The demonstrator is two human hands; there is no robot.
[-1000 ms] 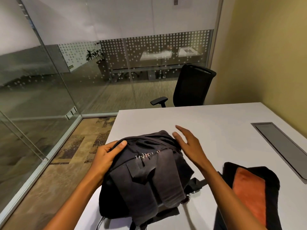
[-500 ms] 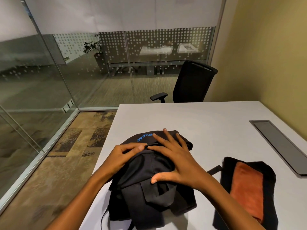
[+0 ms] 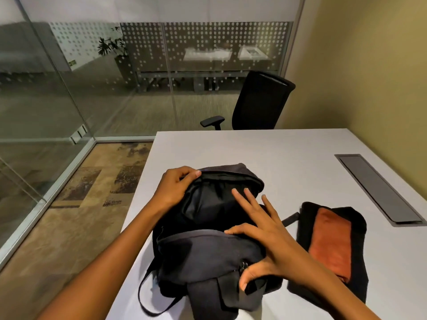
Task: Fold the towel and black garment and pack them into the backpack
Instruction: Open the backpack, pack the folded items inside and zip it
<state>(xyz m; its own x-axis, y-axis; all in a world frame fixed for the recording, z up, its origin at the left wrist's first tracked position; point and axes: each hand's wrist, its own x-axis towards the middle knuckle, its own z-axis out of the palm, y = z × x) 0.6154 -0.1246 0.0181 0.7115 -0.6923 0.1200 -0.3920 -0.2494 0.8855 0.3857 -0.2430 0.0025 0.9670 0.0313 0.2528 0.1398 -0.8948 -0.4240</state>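
A soft black fabric backpack (image 3: 208,245) slumps at the smooth white desk's (image 3: 265,153) 6 o'clock. The left hand (image 3: 175,188) curls its fingers over the far rim; the right hand (image 3: 265,234) rests on it, fingers spread. At 3 o'clock lies a folded orange towel (image 3: 330,243) on the folded black garment (image 3: 355,269).

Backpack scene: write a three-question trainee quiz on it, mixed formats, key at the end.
1. True or false: the orange towel is already inside the backpack.
2. Which of the hands grips the far rim of the backpack's opening? A) left hand B) right hand C) neither
3. Fill in: the folded towel lies on top of the ______, to the right of the backpack on the table.

Key:
1. False; it lies outside the backpack.
2. A; the right hand rests spread on the backpack.
3. black garment
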